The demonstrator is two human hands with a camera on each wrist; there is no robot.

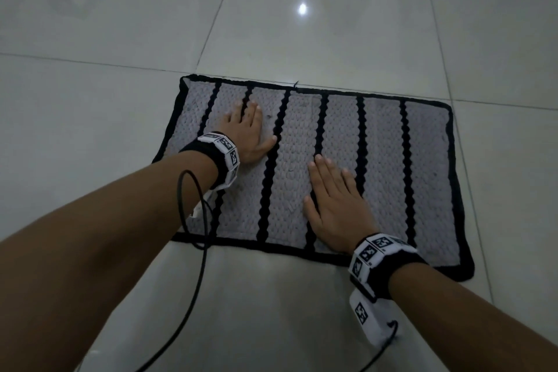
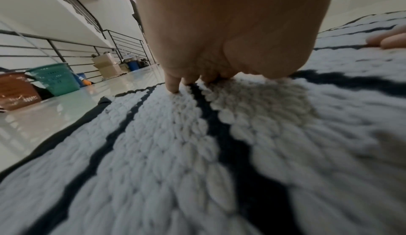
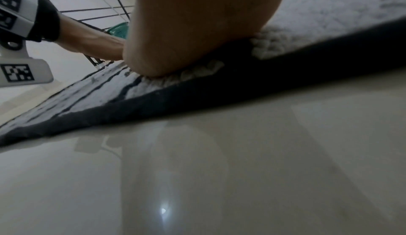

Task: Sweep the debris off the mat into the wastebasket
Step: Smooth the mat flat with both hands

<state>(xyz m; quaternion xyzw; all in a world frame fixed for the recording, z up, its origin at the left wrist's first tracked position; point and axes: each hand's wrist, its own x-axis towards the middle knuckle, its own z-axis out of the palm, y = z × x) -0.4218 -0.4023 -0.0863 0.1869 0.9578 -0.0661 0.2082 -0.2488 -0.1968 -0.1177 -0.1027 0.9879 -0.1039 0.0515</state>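
my left hand [image 1: 247, 133] lies flat on the mat [image 1: 428, 178], palm down, fingers straight and a little spread, thumb stretched out to the right; it holds nothing, it only presses on the weave toward the far left part of the mat. from the left wrist view my fingertips [image 2: 173, 87] dig lightly into the knobbly grey pile beside a black stripe. my right hand [image 1: 335, 205] is flat too, palm down near the front edge of the mat, fingers straight and close together, pointing away from me, nothing in its grasp; the heel of it sits just inside the black border, as the right wrist view shows. the two hands are apart, the left farther from me than the right. both wrists wear black bands with white marker blocks [image 1: 374, 254], and a black cable [image 1: 193, 220] loops from the left one down across the floor. the mat is grey with black zigzag stripes and a black rim, lying flat on pale glossy floor tiles [image 1: 120, 24]. a few small dark specks [image 1: 268, 116] sit on the pile just right of my left fingers; i cannot tell what they are. off to the left, well away from the mat, a green perforated basket [image 2: 54, 79] stands on the floor by a black railing [image 2: 66, 47], with a brown basket [image 2: 15, 91] just beside it and cardboard boxes [image 2: 107, 65] farther back.
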